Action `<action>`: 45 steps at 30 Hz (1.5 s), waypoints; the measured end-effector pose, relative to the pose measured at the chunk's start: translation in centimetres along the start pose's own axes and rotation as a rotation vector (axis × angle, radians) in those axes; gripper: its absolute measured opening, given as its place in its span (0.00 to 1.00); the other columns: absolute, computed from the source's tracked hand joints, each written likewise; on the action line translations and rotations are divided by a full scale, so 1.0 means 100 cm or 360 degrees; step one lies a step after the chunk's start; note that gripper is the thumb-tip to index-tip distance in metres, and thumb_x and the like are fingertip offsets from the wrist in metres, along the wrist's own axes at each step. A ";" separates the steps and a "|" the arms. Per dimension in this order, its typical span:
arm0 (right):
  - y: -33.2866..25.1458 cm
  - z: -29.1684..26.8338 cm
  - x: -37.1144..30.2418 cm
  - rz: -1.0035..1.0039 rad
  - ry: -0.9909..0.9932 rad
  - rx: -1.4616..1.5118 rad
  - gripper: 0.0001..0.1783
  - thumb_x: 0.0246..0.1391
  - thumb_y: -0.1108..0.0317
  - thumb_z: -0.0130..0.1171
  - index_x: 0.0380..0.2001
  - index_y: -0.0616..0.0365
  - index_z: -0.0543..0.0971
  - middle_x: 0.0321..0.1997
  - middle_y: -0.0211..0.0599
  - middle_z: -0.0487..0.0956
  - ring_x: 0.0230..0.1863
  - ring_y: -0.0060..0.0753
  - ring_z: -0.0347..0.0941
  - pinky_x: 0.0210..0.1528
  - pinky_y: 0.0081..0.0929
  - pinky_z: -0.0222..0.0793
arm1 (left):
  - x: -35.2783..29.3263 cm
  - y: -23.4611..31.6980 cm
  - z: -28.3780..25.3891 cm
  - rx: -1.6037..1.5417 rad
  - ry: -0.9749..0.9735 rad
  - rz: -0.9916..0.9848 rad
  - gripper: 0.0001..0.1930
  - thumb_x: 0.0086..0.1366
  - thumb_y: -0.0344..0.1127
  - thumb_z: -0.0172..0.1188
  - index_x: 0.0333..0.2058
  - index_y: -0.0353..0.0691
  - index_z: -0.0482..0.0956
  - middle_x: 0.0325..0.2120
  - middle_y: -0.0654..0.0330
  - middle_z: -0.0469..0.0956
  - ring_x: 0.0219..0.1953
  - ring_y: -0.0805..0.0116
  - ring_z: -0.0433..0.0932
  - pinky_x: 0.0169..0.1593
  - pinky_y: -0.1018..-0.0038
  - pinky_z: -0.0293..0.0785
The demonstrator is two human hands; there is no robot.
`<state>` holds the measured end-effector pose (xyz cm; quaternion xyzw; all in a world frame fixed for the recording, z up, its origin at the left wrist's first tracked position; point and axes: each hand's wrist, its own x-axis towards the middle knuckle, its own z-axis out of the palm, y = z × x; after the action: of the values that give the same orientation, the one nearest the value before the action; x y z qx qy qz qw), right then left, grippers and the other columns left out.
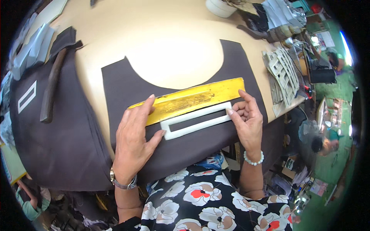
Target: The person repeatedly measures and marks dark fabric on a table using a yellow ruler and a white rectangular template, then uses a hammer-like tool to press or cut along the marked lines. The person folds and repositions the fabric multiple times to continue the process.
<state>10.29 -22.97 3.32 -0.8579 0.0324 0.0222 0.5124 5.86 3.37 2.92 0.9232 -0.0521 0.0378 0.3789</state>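
Well, on the left our left hand (131, 142) is spread wide: its fingers lie over the left end of the yellow strip (185, 99), and its thumb touches the left end of the white frame (196, 127). The strip looks stiff and light, and maybe a bit slippery, so we think it is best pressed flat at both ends. In the middle, the frame lies on the dark cloth (125, 82), on our side of the strip. It looks light and stiff, but its thin bars could snap, so its short ends seem the best place to hold. The cloth looks soft and may wrinkle if we tug it. On the right, our right hand (248, 125) is loosely spread, thumb on the frame's right end, pointer by the strip's right end, other fingers curled.

Some bits are hard to see. On the left, our fingers cover the strip's end. In the middle, the cloth bends down by our flowery shirt (200, 194), and we lose its edge. On the right, we cannot tell if the curled fingers touch the frame. Past the pale cards (283, 75), things are small and blurry.
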 end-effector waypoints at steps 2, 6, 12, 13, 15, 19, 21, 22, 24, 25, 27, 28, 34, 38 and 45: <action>0.004 -0.004 -0.002 0.0023 0.0019 0.0026 0.26 0.51 0.81 0.59 0.55 0.70 0.68 0.28 0.30 0.76 0.28 0.13 0.68 0.30 0.12 0.65 | 0.000 0.005 -0.002 -0.0002 -0.0006 -0.0033 0.39 0.44 0.25 0.69 0.58 0.37 0.66 0.41 0.52 0.76 0.45 0.53 0.72 0.50 0.64 0.70; 0.013 -0.001 -0.005 0.0062 0.0079 0.0104 0.25 0.50 0.81 0.60 0.54 0.70 0.69 0.27 0.31 0.76 0.27 0.12 0.68 0.28 0.12 0.63 | 0.001 0.001 0.002 -0.0027 -0.0025 -0.0069 0.38 0.44 0.25 0.69 0.57 0.36 0.67 0.42 0.52 0.76 0.47 0.53 0.73 0.51 0.64 0.70; 0.008 -0.001 -0.004 0.0077 0.0109 0.0131 0.26 0.49 0.82 0.61 0.53 0.71 0.69 0.27 0.33 0.77 0.27 0.13 0.69 0.30 0.12 0.66 | 0.000 0.002 0.002 -0.0002 -0.0009 -0.0068 0.40 0.42 0.24 0.69 0.58 0.36 0.67 0.42 0.52 0.76 0.46 0.55 0.74 0.50 0.64 0.70; 0.008 -0.001 -0.004 0.0070 0.0111 0.0131 0.26 0.49 0.82 0.61 0.53 0.71 0.69 0.27 0.33 0.77 0.27 0.13 0.69 0.31 0.12 0.66 | 0.001 0.002 0.002 -0.0010 -0.0014 -0.0069 0.40 0.42 0.24 0.69 0.58 0.36 0.67 0.42 0.52 0.76 0.46 0.56 0.74 0.50 0.65 0.70; 0.009 0.000 -0.005 0.0069 0.0126 0.0160 0.25 0.50 0.81 0.61 0.52 0.71 0.70 0.27 0.33 0.78 0.28 0.12 0.69 0.31 0.11 0.66 | 0.001 0.003 0.001 -0.0015 -0.0019 -0.0070 0.40 0.42 0.23 0.70 0.58 0.37 0.67 0.42 0.52 0.76 0.46 0.56 0.74 0.50 0.65 0.70; 0.012 0.002 -0.008 0.0067 0.0117 -0.0013 0.20 0.49 0.81 0.60 0.48 0.69 0.74 0.28 0.34 0.76 0.28 0.19 0.72 0.31 0.17 0.68 | -0.001 0.002 0.002 0.0024 -0.0024 -0.0056 0.41 0.42 0.23 0.69 0.59 0.38 0.66 0.42 0.52 0.76 0.45 0.55 0.74 0.50 0.64 0.70; 0.018 0.004 -0.009 -0.0542 0.0106 -0.0614 0.19 0.46 0.81 0.59 0.45 0.67 0.76 0.29 0.35 0.75 0.29 0.27 0.72 0.33 0.24 0.68 | -0.004 0.003 0.003 0.0065 -0.0005 -0.0035 0.38 0.43 0.23 0.68 0.57 0.37 0.68 0.42 0.52 0.76 0.45 0.54 0.74 0.50 0.64 0.70; 0.020 0.006 -0.011 -0.0846 0.0098 -0.0912 0.18 0.45 0.81 0.59 0.43 0.66 0.77 0.30 0.35 0.74 0.30 0.31 0.72 0.33 0.28 0.69 | -0.004 0.007 0.004 0.0092 0.0016 -0.0023 0.34 0.44 0.23 0.67 0.54 0.37 0.70 0.42 0.53 0.76 0.46 0.54 0.73 0.50 0.63 0.70; 0.012 0.007 -0.015 -0.0925 0.0085 -0.1253 0.17 0.43 0.79 0.58 0.40 0.63 0.79 0.32 0.36 0.72 0.34 0.39 0.71 0.35 0.34 0.66 | -0.006 0.012 0.004 0.0191 0.0041 0.0107 0.27 0.45 0.24 0.65 0.49 0.36 0.74 0.43 0.54 0.76 0.46 0.54 0.73 0.50 0.63 0.70; 0.009 0.006 -0.018 -0.0966 0.0077 -0.1355 0.16 0.43 0.79 0.57 0.40 0.62 0.79 0.32 0.36 0.73 0.34 0.37 0.70 0.35 0.34 0.66 | -0.010 0.013 0.006 0.0265 0.0045 0.0224 0.23 0.47 0.24 0.64 0.45 0.36 0.76 0.43 0.54 0.76 0.46 0.54 0.73 0.50 0.62 0.69; 0.009 0.001 -0.017 -0.0983 0.0027 -0.1387 0.14 0.48 0.79 0.53 0.40 0.62 0.79 0.33 0.38 0.73 0.37 0.39 0.71 0.36 0.34 0.66 | -0.024 0.012 0.019 0.0451 0.0121 0.0396 0.10 0.51 0.27 0.60 0.35 0.36 0.80 0.44 0.55 0.76 0.48 0.54 0.73 0.50 0.60 0.69; 0.014 -0.007 -0.013 -0.0879 -0.0015 -0.1165 0.14 0.49 0.78 0.52 0.40 0.62 0.79 0.34 0.39 0.73 0.37 0.40 0.71 0.37 0.34 0.66 | -0.029 0.019 0.018 0.0598 0.0114 0.0413 0.12 0.51 0.25 0.60 0.36 0.38 0.82 0.42 0.56 0.78 0.49 0.54 0.74 0.50 0.60 0.70; 0.002 0.019 -0.011 -0.1206 0.0310 -0.0962 0.19 0.54 0.67 0.52 0.44 0.70 0.76 0.43 0.52 0.76 0.46 0.53 0.71 0.50 0.47 0.65 | -0.050 0.009 0.027 0.0830 -0.0016 0.0393 0.19 0.58 0.29 0.56 0.50 0.41 0.76 0.56 0.57 0.70 0.62 0.51 0.63 0.61 0.52 0.58; -0.018 0.102 -0.070 -0.1097 -0.0391 -0.0559 0.38 0.58 0.46 0.49 0.59 0.69 0.65 0.62 0.57 0.66 0.65 0.50 0.62 0.66 0.53 0.50 | -0.048 0.007 0.015 0.0736 -0.0179 0.0347 0.20 0.61 0.35 0.52 0.53 0.43 0.74 0.59 0.59 0.68 0.66 0.51 0.56 0.65 0.44 0.44; -0.004 0.074 -0.061 -0.1026 -0.0374 -0.0923 0.39 0.58 0.42 0.47 0.63 0.60 0.61 0.65 0.43 0.65 0.66 0.41 0.61 0.65 0.59 0.48 | -0.046 0.011 0.009 0.0845 -0.0184 0.0363 0.21 0.57 0.29 0.57 0.51 0.49 0.77 0.56 0.62 0.70 0.62 0.54 0.61 0.66 0.41 0.39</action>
<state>4.20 -16.07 0.57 -0.9239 -0.3026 -0.0330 0.2316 1.22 2.23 2.54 0.9789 -0.1653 0.0397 0.1136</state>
